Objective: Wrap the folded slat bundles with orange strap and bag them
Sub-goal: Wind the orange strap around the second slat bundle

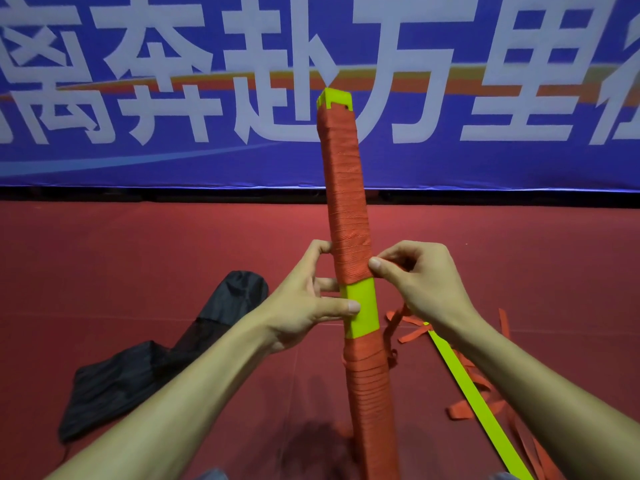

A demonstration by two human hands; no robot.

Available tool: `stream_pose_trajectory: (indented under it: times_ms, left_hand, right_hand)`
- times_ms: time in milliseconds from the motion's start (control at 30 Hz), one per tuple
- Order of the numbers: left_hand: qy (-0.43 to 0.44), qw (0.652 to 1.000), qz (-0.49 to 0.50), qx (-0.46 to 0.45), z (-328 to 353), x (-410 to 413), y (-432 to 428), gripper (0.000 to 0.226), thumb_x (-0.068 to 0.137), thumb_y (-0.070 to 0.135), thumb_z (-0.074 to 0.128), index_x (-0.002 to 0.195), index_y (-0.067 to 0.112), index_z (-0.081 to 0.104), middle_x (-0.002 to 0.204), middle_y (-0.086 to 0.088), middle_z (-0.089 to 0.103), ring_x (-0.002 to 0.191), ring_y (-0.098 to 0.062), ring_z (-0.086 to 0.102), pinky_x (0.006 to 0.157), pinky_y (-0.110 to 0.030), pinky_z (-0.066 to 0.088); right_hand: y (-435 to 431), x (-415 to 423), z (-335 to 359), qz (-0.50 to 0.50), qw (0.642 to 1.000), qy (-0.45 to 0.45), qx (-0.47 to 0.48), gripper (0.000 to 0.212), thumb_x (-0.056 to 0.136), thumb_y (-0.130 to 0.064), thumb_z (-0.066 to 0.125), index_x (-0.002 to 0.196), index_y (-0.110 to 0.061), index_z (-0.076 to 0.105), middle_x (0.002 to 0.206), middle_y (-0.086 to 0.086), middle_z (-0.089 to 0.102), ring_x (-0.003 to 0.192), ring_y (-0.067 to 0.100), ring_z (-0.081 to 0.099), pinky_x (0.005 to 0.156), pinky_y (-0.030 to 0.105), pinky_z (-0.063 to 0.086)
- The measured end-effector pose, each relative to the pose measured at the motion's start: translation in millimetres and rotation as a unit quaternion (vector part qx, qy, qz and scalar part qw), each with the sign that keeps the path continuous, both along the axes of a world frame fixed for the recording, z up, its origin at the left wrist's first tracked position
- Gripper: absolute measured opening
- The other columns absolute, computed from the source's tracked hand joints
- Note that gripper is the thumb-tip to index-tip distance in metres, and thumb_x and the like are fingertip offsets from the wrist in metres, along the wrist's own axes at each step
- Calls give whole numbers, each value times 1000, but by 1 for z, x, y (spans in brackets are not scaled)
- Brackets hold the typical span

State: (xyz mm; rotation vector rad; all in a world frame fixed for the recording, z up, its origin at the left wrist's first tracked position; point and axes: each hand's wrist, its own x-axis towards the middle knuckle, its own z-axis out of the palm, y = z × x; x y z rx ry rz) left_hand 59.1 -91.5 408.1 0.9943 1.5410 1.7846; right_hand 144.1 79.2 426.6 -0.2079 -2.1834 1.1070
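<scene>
Slat bundle held upright, mid-wrap
Its bare band is clasped by the left grip; the edge of the orange strap, just above, is pinched by the right grip.

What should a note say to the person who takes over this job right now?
Left hand grips the upright slat bundle at its bare yellow middle.
Right hand pinches the orange strap at the lower edge of the upper wrap.
Done: upper and lower parts wrapped.
Left to do: cover the yellow gap, then bag it.
Black bag lies on the floor at left; loose strap and one yellow slat at right.
</scene>
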Motion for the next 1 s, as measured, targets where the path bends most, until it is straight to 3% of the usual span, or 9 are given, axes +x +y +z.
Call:
stream_pose_trajectory:
  times_ms: [167, 367, 533, 633, 700, 767, 867, 933, 1000]
  left_hand:
    - [-1, 1000, 18, -5, 1, 6, 2, 67, 77, -15, 73, 119, 24, 38, 100, -13, 66, 72, -19, 67, 61, -26, 54]
    - [16, 999, 32, -19, -2, 6, 2, 69, 77, -16, 74, 120, 26, 39, 108, -23, 71, 98, -33, 70, 78, -38, 59]
    - [22, 996, 89, -8, -2, 6, 5, 66, 75, -16, 75, 115, 25, 42, 102, -25, 72, 84, -32, 67, 72, -40, 60]
    - [23, 993, 116, -8, -2, 1, 1, 65, 76, -15, 75, 115, 25, 43, 100, -23, 72, 78, -25, 68, 68, -35, 58]
    - [20, 992, 127, -9, -3, -4, -3, 65, 75, -13, 76, 114, 27, 44, 99, -21, 72, 78, -24, 69, 70, -35, 59]
    - [20, 991, 136, -9, -5, -7, -5, 64, 74, -12, 77, 112, 27, 44, 95, -18, 73, 77, -22, 69, 70, -35, 58]
    - [29, 988, 150, -8, -5, -6, -4, 65, 73, -12, 79, 110, 29, 44, 93, -14, 72, 72, -19, 69, 68, -33, 58]
    - [42, 984, 172, -11, -5, -4, -3, 67, 71, -11, 81, 109, 30, 44, 95, -17, 70, 71, -20, 70, 66, -33, 57]
    - [54, 980, 189, -16, -5, -1, 0, 70, 69, -9, 84, 110, 31, 43, 98, -18, 69, 70, -19, 69, 65, -31, 57]
  right_hand:
    - [-2, 0, -1, 2, 1000, 2, 6, 5, 82, -20, 76, 78, -18, 74, 73, -8, 73, 73, 5, 69, 76, 40, 56]
    - [-1, 1, -4, -31, 999, 8, 30, 14, 77, -26, 81, 69, -20, 71, 65, -8, 70, 62, 9, 65, 63, 36, 54]
    - [5, -3, -5, -38, 999, -20, 28, 18, 77, -28, 81, 66, -20, 69, 60, -7, 66, 57, 10, 59, 62, 35, 51]
    - [16, -2, -7, -45, 998, -43, 2, 21, 78, -29, 79, 62, -22, 67, 55, -2, 63, 53, 20, 59, 59, 42, 56]
    - [20, -1, -7, -28, 998, -51, -14, 20, 78, -28, 79, 62, -23, 67, 59, 4, 66, 61, 31, 64, 64, 50, 56]
    - [19, -1, -6, -7, 998, -59, -26, 21, 79, -25, 78, 62, -21, 66, 60, 4, 65, 64, 36, 66, 68, 53, 55]
    - [15, -2, -6, 16, 996, -72, -50, 26, 83, -24, 75, 62, -17, 62, 55, 2, 59, 60, 38, 65, 63, 55, 53]
    - [11, -4, -7, 17, 996, -77, -27, 32, 84, -28, 73, 60, -17, 56, 53, -1, 53, 55, 31, 57, 60, 51, 50]
    - [4, -2, -6, 13, 997, -79, 17, 39, 84, -34, 73, 59, -15, 49, 50, -6, 44, 52, 22, 45, 55, 37, 40]
